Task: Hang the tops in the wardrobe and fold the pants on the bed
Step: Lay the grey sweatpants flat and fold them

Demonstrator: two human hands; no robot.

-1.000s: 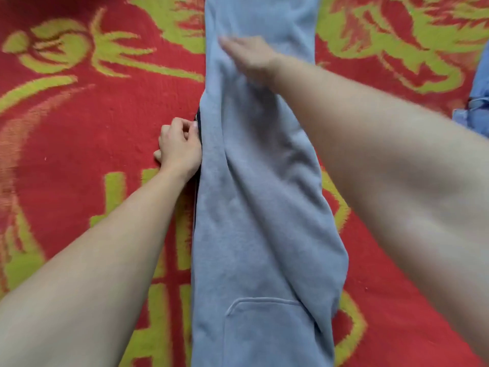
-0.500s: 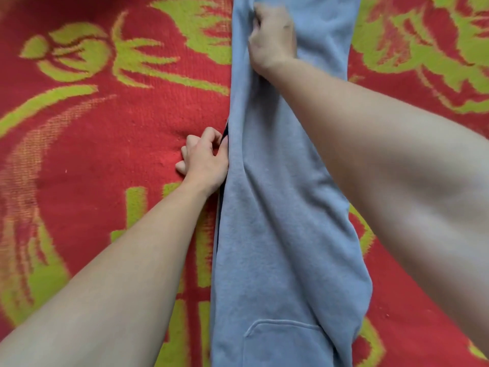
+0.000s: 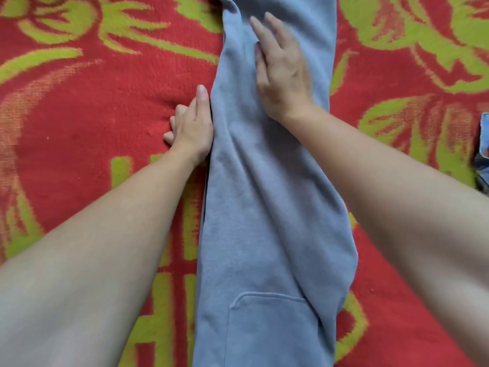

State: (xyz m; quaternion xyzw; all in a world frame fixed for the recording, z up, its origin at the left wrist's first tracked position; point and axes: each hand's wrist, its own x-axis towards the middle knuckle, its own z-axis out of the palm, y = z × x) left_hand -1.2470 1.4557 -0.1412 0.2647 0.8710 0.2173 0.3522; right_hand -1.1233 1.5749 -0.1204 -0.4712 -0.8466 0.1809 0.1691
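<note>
Grey-blue sweatpants lie lengthwise down the middle of the bed, folded leg on leg, with a back pocket showing near the bottom. My right hand rests flat on the upper part of the pants, fingers spread and pointing away from me. My left hand presses against the pants' left edge, its thumb stretched along the fabric and the other fingers curled on the blanket. Whether it pinches the edge is hidden.
A red blanket with a yellow-green leaf pattern covers the bed under the pants. A piece of blue denim clothing pokes in at the right edge.
My right hand has slid back toward me along the pants and flattened from a curled grip. The left thumb has straightened along the edge.
</note>
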